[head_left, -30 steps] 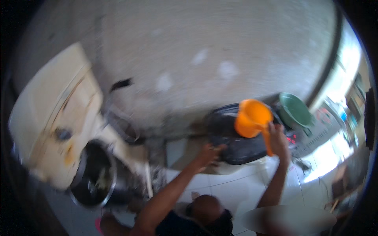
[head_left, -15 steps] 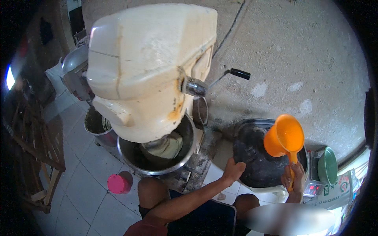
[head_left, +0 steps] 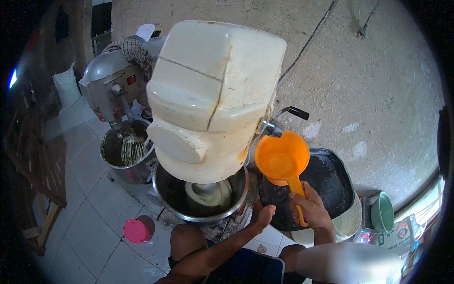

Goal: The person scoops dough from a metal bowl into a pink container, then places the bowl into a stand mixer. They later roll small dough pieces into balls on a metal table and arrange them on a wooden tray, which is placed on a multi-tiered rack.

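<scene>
My right hand (head_left: 312, 207) grips the handle of an orange plastic dipper (head_left: 282, 158). Its wide bowl is tilted a little, over the left part of a black tray-like lid (head_left: 326, 184). At the lid's near left edge is my left hand (head_left: 263, 215), its fingers closed on that edge. Under the lid's right side shows the rim of a white tub (head_left: 349, 222). Left of the dipper stands a large cream mixer (head_left: 208, 90). Pale dough (head_left: 213, 199) lies in its steel bowl (head_left: 176, 208), round the mixing tool.
A second mixer (head_left: 111, 80) with a wire whisk (head_left: 134, 150) in its bowl stands at the left. A pink container (head_left: 137, 230) sits on the tiled floor. A green basin (head_left: 382, 211) rests by a scale at the right. A wooden rack (head_left: 35, 180) stands far left.
The dipper has moved left in my right hand, toward the mixer. The black lid has slid left with my left hand, baring part of the white tub. The view has shifted.
</scene>
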Demonstrator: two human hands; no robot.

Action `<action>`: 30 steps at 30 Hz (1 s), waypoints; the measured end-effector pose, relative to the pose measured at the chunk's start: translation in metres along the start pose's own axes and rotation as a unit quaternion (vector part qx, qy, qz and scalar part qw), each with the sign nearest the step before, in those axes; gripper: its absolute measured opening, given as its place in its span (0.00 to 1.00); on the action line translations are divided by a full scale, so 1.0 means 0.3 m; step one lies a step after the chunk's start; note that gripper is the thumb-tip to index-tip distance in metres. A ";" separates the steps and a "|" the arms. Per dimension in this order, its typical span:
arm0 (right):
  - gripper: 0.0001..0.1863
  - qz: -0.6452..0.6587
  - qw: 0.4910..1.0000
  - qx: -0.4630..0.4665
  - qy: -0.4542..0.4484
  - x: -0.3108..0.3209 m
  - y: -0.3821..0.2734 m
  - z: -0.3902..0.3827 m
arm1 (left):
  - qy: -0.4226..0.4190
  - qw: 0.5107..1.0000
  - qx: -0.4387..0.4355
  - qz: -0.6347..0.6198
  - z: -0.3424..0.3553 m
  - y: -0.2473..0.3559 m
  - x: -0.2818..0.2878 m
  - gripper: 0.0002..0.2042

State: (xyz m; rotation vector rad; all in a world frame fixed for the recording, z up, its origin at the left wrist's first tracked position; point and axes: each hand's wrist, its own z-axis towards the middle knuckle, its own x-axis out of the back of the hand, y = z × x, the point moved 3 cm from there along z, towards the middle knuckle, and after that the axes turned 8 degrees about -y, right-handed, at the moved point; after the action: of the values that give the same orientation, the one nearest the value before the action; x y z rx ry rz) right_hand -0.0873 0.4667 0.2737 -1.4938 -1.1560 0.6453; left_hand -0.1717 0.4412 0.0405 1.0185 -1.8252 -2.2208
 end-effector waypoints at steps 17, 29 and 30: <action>0.18 -0.203 0.978 -0.037 -0.009 -0.058 -0.008 0.046 | 0.007 0.997 0.068 -0.025 0.091 -0.226 0.072 0.11; 0.17 -0.265 0.963 -0.041 -0.004 -0.079 -0.009 0.058 | 0.040 0.992 0.114 0.028 -0.027 0.024 0.044 0.15; 0.17 -0.253 0.966 -0.048 -0.005 -0.085 -0.020 0.057 | 0.038 0.992 0.114 0.027 -0.024 0.024 0.049 0.15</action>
State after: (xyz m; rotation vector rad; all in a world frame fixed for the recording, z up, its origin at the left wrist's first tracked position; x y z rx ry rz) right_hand -0.1138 0.4504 0.2703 -1.1993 -1.5209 0.2482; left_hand -0.1815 0.4262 0.0402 1.0608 -2.0814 -1.9479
